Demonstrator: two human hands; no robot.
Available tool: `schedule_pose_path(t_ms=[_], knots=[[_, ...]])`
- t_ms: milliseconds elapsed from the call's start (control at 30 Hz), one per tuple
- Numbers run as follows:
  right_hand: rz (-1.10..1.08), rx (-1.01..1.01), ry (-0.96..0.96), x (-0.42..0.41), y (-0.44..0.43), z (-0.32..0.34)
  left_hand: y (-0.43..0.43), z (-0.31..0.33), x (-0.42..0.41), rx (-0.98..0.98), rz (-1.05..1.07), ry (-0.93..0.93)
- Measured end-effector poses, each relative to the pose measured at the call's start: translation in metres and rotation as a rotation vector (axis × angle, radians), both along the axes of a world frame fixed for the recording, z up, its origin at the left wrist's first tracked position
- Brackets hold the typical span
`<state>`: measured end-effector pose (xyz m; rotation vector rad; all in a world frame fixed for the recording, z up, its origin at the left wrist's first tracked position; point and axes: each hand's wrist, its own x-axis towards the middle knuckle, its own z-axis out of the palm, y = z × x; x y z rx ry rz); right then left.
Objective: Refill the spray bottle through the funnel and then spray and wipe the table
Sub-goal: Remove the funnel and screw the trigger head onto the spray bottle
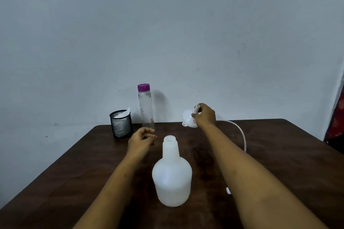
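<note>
Gripping the funnel [189,118] spout-up in right hand [205,115] fingers [202,107], the left hand [141,138] curls loosely, empty.

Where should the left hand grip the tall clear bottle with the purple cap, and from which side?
Probably round the middle of the clear bottle, from the front: it stands upright and slim, the wall is behind it, the mesh cup stands at its left, and the left hand hovers just before it.

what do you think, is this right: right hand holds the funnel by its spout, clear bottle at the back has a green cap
No: the head view shows the cap of the clear bottle is purple, not green. The right hand holds the funnel by its spout.
</note>
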<state>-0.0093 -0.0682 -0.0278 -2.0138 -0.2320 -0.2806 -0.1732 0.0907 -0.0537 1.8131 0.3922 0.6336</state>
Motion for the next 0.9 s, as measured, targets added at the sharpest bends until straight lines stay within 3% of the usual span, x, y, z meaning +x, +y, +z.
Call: schedule_pose_path(t_ms=[167, 433, 700, 900], knots=[[0.059, -0.05, 0.025, 0.036, 0.025, -0.014, 0.012, -0.005, 0.032, 0.015, -0.013, 0.034], [0.079, -0.359, -0.018, 0.065, 0.053, -0.042, 0.024, -0.022, 0.061, 0.021, -0.054, 0.053], [0.089, -0.316, 0.061, 0.058, 0.053, -0.041, 0.025, -0.029, 0.058, -0.019, -0.067, 0.035], [0.143, -0.147, 0.045, 0.031, 0.027, -0.016, 0.017, -0.025, 0.034, -0.091, -0.082, 0.029]])
